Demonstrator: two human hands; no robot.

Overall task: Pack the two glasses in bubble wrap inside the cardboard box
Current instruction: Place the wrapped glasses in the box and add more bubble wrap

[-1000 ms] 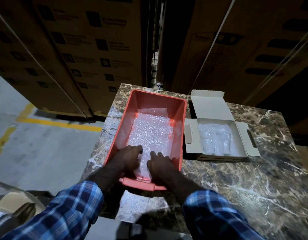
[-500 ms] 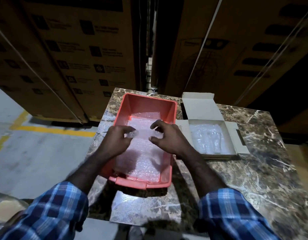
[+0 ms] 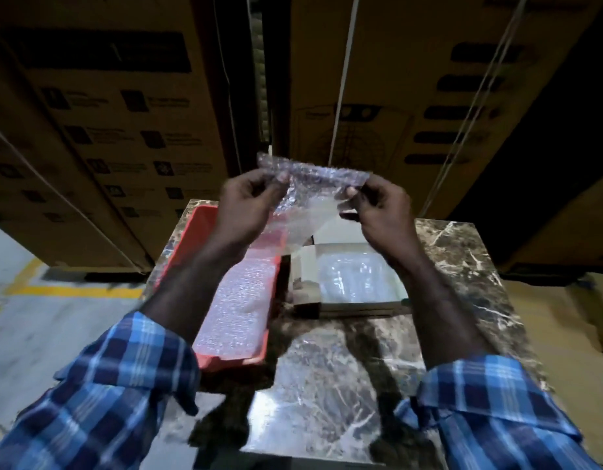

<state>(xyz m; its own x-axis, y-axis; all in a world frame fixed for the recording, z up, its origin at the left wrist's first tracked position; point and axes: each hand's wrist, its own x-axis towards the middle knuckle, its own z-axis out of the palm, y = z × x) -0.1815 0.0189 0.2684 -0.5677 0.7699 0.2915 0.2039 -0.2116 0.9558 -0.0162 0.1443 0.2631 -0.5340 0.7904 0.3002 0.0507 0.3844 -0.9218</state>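
A sheet of bubble wrap (image 3: 308,198) hangs in the air above the table, stretched between my hands. My left hand (image 3: 249,205) pinches its left top corner and my right hand (image 3: 378,212) pinches its right top corner. Below my right hand lies the open white cardboard box (image 3: 307,266), with clear wrapped glasses (image 3: 356,278) lying inside. Left of it stands the red plastic bin (image 3: 191,239), lined with more bubble wrap (image 3: 242,300).
The bin and box sit on a brown marble table (image 3: 344,385) with bare surface towards me. Tall strapped cardboard cartons (image 3: 123,130) rise behind the table. Grey floor with a yellow line (image 3: 72,291) lies to the left.
My hands were down in the red bin on the bubble wrap. They took hold of a sheet and have lifted it up above the bin and box.
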